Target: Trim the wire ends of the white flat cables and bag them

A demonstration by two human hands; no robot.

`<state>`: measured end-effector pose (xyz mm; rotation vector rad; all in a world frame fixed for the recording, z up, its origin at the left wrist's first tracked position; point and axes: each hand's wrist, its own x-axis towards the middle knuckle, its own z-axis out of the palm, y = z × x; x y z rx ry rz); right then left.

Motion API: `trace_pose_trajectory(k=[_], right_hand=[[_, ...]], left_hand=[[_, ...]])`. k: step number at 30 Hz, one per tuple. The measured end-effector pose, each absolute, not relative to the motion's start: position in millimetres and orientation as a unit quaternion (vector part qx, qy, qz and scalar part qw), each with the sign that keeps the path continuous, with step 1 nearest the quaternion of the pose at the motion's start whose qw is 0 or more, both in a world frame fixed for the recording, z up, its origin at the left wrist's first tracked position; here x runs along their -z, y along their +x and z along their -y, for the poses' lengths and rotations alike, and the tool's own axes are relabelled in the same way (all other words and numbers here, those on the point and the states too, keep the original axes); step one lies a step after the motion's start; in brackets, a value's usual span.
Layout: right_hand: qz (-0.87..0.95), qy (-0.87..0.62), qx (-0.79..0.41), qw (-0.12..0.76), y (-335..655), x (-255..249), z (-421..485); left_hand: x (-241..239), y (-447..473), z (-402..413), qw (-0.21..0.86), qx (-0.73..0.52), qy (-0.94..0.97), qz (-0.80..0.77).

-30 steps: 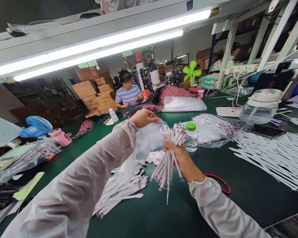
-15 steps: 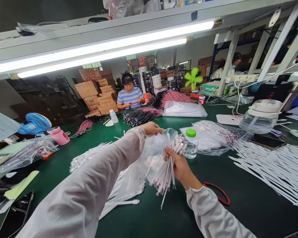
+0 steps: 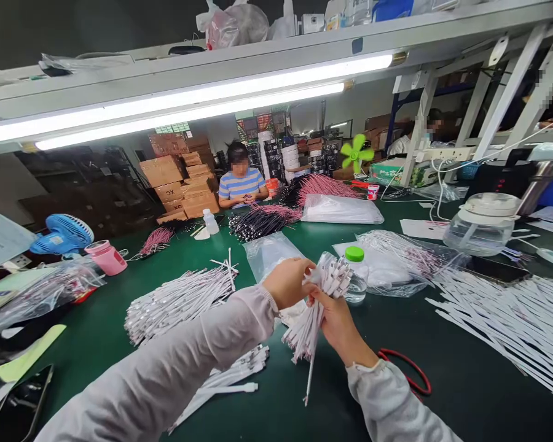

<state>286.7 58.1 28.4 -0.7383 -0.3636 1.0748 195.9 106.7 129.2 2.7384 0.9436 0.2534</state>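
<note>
The right hand [image 3: 337,328] curls its fingers closed around a bundle of white cables [image 3: 314,313], held upright above the green table [image 3: 442,380]. The left hand [image 3: 286,282] stays half open, its fingertips [image 3: 309,274] touching the bundle's top, near a clear plastic bag [image 3: 270,255] and a green-capped bottle [image 3: 356,276].

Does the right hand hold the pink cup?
No, the right hand grips a bundle of white cables, while the pink cup stands apart at the left.
</note>
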Motion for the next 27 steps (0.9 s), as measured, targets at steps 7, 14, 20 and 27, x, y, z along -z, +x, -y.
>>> trace_pose_trajectory(k=[7, 14, 20, 27], right_hand=[[0.181, -0.351, -0.495, 0.774, 285, -26, -57], [0.231, -0.391, -0.442, 0.774, 282, -23, -57], [0.226, -0.395, -0.424, 0.783, 277, -22, -57], [0.276, -0.433, -0.383, 0.768, 278, -13, -59]], left_hand=[[-122, 181, -89, 0.040, -0.095, 0.938, -0.332], [-109, 178, -93, 0.138, -0.134, 0.918, -0.347], [-108, 177, -93, 0.171, -0.137, 0.906, -0.361], [-114, 176, -101, 0.192, -0.110, 0.898, -0.382]])
